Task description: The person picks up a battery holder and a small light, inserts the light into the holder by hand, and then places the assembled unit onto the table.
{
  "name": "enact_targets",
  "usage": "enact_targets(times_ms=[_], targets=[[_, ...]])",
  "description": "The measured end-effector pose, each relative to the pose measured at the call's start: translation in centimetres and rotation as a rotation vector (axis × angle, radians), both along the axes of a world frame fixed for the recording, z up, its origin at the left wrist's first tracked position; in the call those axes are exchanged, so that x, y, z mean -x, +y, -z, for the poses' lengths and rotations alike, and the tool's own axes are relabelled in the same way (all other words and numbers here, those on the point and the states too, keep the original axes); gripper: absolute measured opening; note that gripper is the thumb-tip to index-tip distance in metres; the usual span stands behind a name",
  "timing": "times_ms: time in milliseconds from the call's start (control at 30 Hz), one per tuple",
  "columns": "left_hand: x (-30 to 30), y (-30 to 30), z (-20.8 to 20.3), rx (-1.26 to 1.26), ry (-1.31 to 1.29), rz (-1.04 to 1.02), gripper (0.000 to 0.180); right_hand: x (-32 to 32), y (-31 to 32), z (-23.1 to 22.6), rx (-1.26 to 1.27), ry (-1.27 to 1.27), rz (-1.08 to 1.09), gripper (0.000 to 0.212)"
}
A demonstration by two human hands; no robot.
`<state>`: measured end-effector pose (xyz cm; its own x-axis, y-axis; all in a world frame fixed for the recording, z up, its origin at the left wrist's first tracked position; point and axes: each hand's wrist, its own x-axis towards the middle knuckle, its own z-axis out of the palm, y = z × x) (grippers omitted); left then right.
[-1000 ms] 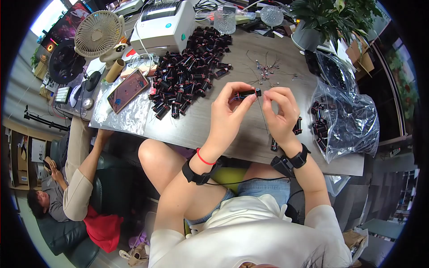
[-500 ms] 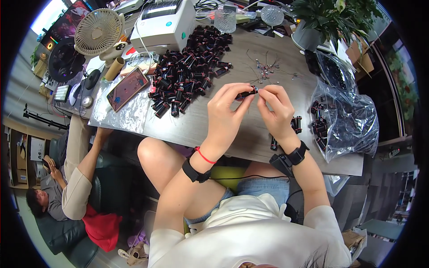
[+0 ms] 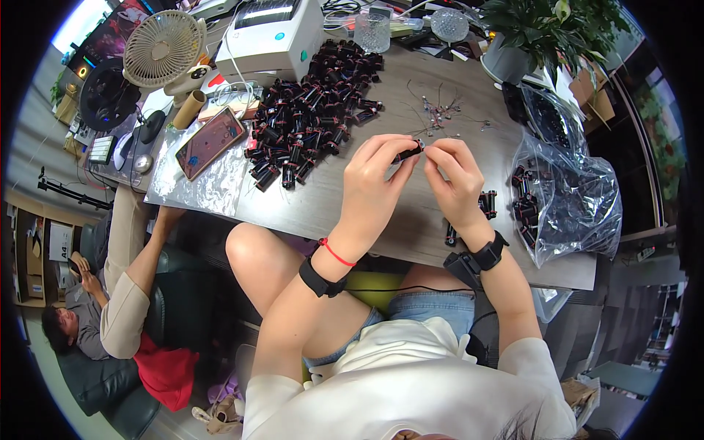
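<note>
Between the thumb and fingers of my left hand [image 3: 372,180] is a small black cylindrical part [image 3: 408,152], held above the table. The fingertips of my right hand [image 3: 455,180] are pinched together at its right end; whatever they grip is too small to make out. To the left lies a big heap of similar black cylindrical parts [image 3: 304,121] with reddish ends. A few more black cylinders [image 3: 487,204] lie beside my right wrist. Beyond my hands, small components with thin wire leads [image 3: 440,116] are scattered on the table.
A clear plastic bag [image 3: 576,202] with black parts sits at the right table edge [image 3: 546,275]. A phone [image 3: 210,144] rests on plastic film at left. Behind stand a fan [image 3: 163,50], a white printer [image 3: 268,40] and a potted plant [image 3: 506,62]. Someone reclines at far left.
My hands stay almost in the same place, still together at the black cylinder. The part has turned or shifted slightly in my left fingers.
</note>
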<state>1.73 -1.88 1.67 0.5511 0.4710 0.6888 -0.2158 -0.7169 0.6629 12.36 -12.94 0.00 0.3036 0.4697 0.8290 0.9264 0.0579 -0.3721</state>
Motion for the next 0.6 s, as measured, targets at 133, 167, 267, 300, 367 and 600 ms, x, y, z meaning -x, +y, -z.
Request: enact_targets(times_ms=[133, 167, 267, 300, 367, 600], targets=[[0.0, 0.1, 0.1, -0.021, 0.002, -0.003, 0.019, 0.0, 0.1, -0.1, 0.001, -0.002, -0.003, 0.023], [0.0, 0.1, 0.1, -0.022, 0.003, -0.001, 0.018, 0.0, 0.1, -0.1, -0.004, 0.003, -0.006, 0.022], [-0.1, 0.6, 0.2, -0.042, -0.001, -0.006, 0.019, 0.1, 0.2, -0.2, 0.0, 0.02, -0.029, 0.02], [-0.1, 0.7, 0.2, -0.052, -0.003, -0.009, 0.019, 0.0, 0.2, -0.2, 0.009, 0.032, -0.048, 0.018], [-0.1, 1.0, 0.1, -0.065, 0.0, 0.01, 0.019, -0.1, 0.2, -0.2, 0.018, 0.044, -0.067, 0.017], [0.3, 2.3, -0.6, -0.112, 0.03, 0.133, 0.02, -0.2, 0.1, 0.1, 0.067, 0.605, -0.218, 0.022]])
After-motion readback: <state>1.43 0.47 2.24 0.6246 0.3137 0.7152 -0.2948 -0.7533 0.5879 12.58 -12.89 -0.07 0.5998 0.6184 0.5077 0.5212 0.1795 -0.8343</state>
